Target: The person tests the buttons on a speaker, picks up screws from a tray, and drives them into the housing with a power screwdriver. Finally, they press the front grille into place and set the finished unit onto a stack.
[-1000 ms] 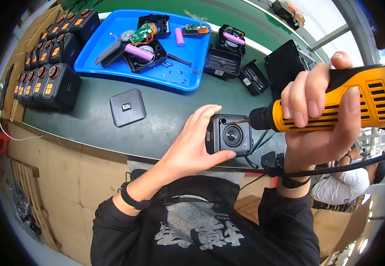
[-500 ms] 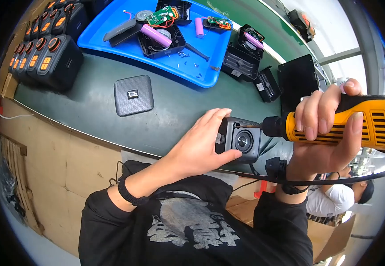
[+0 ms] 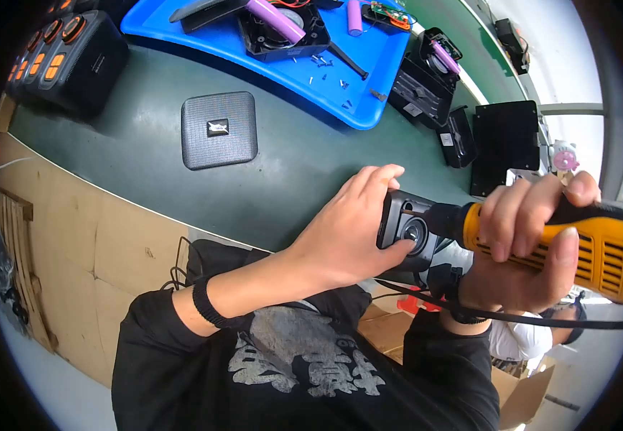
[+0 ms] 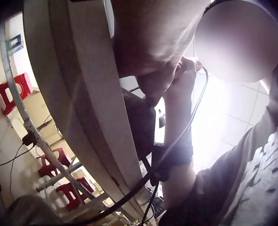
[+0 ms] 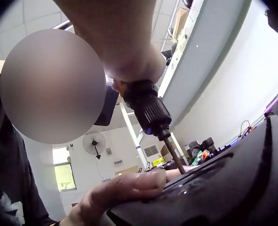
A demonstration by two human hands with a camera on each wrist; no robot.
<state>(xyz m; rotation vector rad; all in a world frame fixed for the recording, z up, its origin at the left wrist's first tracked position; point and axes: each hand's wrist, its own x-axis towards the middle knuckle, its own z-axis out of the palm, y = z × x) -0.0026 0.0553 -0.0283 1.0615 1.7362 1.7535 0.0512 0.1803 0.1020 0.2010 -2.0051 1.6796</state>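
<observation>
In the head view my left hand (image 3: 354, 230) grips a small black speaker (image 3: 390, 248) on the workbench, thumb across its front near the round cone and fingers around the far side. My right hand (image 3: 527, 230) holds a yellow and black power drill (image 3: 606, 258) nearly level, pointed left. Its bit reaches the speaker's upper corner, by a dark screw hole. The right wrist view shows the drill chuck (image 5: 150, 113) above the bit (image 5: 175, 155), whose tip meets the black speaker face beside my left thumb. In the left wrist view the speaker does not show.
Left of my hands lies a square black mesh cover (image 3: 219, 147). A blue tray (image 3: 376, 108) behind it carries opened speaker parts, purple cells and loose screws. Black housings (image 3: 419, 93) stand right of the tray, finished-looking speakers (image 3: 74, 65) at far left. A black cable (image 3: 541, 320) crosses my right wrist.
The head view has shifted, so tray and cover sit higher in it. My hands, speaker and drill appear farther right and slightly lower. The bit stays at the same corner.
</observation>
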